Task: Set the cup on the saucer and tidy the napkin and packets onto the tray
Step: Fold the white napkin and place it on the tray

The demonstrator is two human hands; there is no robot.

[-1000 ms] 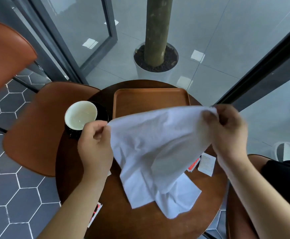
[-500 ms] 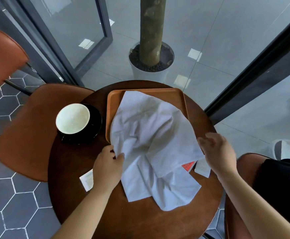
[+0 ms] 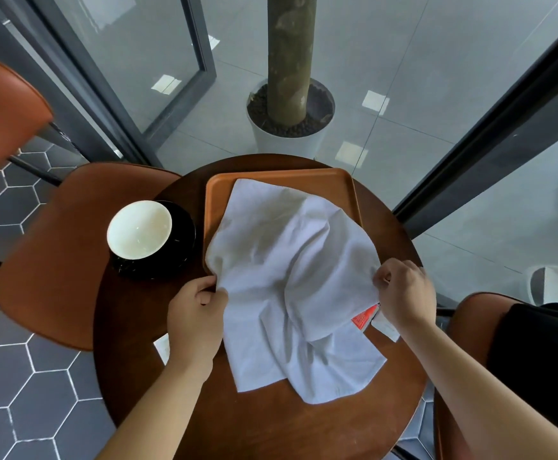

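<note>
A white cloth napkin lies spread and rumpled, its far part on the orange tray and its near part on the round wooden table. My left hand pinches the napkin's left edge. My right hand pinches its right edge. The white cup stands on the black saucer left of the tray. A red packet and a white packet peek out by my right hand. Another white packet lies partly under my left wrist.
Brown chairs stand at the left and at the right. A white planter with a tree trunk sits on the floor beyond the table. Glass walls with dark frames surround the far side.
The napkin, held up in the air a second ago, now lies over the tray and table. My right hand had let go and now pinches the right edge again.
</note>
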